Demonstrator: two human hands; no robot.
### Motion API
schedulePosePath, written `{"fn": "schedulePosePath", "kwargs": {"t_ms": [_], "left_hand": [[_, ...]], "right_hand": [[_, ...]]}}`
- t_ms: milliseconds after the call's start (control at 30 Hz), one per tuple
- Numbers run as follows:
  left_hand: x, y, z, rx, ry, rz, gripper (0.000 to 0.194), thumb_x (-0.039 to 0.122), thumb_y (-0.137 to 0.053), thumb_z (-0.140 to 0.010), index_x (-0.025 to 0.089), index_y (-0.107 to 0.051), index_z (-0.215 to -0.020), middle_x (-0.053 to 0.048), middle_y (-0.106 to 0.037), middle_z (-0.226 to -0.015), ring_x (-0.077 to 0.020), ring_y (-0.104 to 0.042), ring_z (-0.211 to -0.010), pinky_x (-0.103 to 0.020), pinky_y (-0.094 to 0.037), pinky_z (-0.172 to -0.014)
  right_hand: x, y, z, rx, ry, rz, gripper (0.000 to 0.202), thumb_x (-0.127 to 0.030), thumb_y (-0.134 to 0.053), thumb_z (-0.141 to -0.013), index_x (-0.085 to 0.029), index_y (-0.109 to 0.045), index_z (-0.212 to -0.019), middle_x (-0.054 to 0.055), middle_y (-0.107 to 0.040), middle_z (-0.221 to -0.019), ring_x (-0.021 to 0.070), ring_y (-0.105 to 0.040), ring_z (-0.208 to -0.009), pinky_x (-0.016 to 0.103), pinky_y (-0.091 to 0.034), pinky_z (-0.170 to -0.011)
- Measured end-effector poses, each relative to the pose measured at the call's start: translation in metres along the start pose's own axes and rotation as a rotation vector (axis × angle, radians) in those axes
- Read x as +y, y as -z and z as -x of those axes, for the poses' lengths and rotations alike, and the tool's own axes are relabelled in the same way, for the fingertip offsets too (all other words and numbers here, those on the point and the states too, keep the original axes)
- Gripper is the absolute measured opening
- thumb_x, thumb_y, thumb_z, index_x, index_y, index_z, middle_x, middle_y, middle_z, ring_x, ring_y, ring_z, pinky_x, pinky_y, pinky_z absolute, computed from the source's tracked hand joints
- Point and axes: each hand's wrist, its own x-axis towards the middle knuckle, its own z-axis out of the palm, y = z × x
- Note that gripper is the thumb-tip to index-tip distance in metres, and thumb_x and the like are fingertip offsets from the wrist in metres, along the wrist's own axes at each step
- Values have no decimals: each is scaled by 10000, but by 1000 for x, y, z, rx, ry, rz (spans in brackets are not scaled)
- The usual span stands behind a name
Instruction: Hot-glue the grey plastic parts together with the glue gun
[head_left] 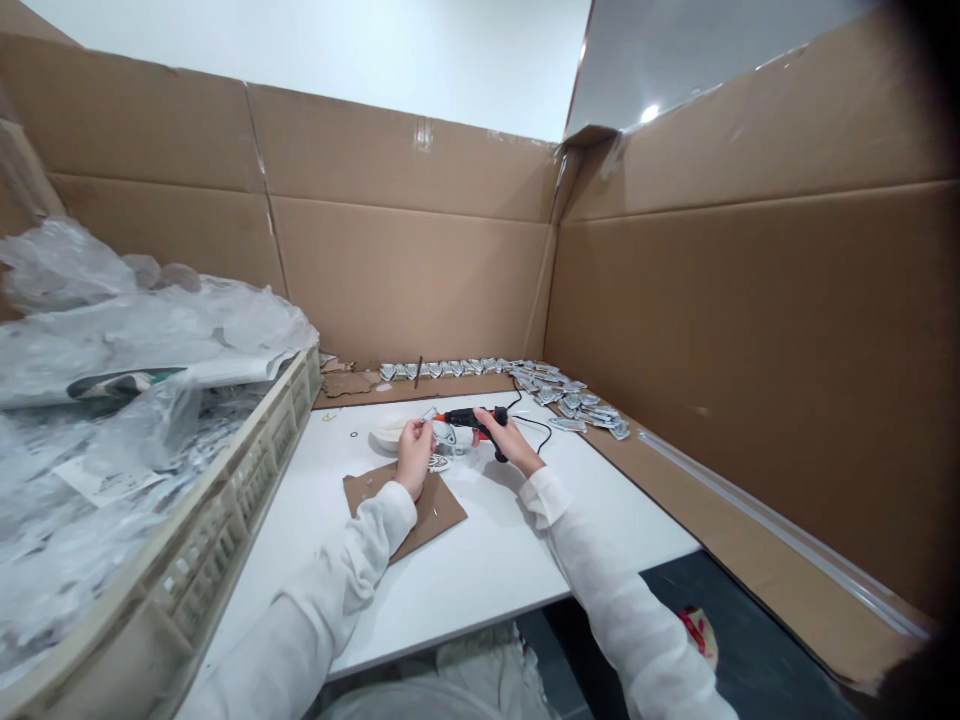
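My right hand [504, 436] is wrapped round a black tool with an orange tip [472, 418], which looks like a glue gun and has a black cable. Its tip points left, toward the fingers of my left hand [414, 455]. Those fingers are pinched on a small, light-coloured piece [429, 413], too small to make out in detail. Beneath my left hand lies a square of brown cardboard [442, 512]. A round patterned piece [438, 463] sits between the hands, and a pale dish-like object [384, 434] is partly hidden behind my left hand.
Rows of small silvery pieces [570, 400] line the back and back right edge of the white table [495, 560]. At left stands a beige plastic crate [225, 510] heaped with plastic bags [150, 320]. Tall cardboard walls [405, 250] enclose the back and right.
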Motion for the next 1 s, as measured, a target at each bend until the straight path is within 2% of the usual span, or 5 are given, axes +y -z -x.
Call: {"fn": "schedulePosePath", "kwargs": {"t_ms": [233, 500, 1000], "left_hand": [[-1, 0, 0, -6, 5, 2, 248, 356, -622, -742, 166, -463, -750, 74, -436, -529, -61, -390, -440, -170, -281, -435], [-1, 0, -1, -2, 7, 2, 225, 330, -608, -757, 167, -453, -747, 75, -431, -516, -60, -380, -434, -166, -274, -431], [1, 0, -1, -6, 17, -7, 241, 341, -617, -757, 166, -452, -751, 71, -446, -520, -61, -385, -433, -170, -278, -435]], "right_hand": [[0, -2, 0, 4, 5, -1, 587, -659, -413, -792, -175, -570, -500, 48, -600, -601, 179, -521, -677, 283, -398, -759], [8, -2, -5, 3, 14, 0, 600, -684, -392, -791, -183, -546, -499, 41, -577, -583, 182, -523, -684, 288, -390, -765], [5, -2, -5, -14, 19, 6, 608, -677, -374, -808, -184, -477, -468, 26, -523, -535, 163, -496, -636, 283, -378, -723]]}}
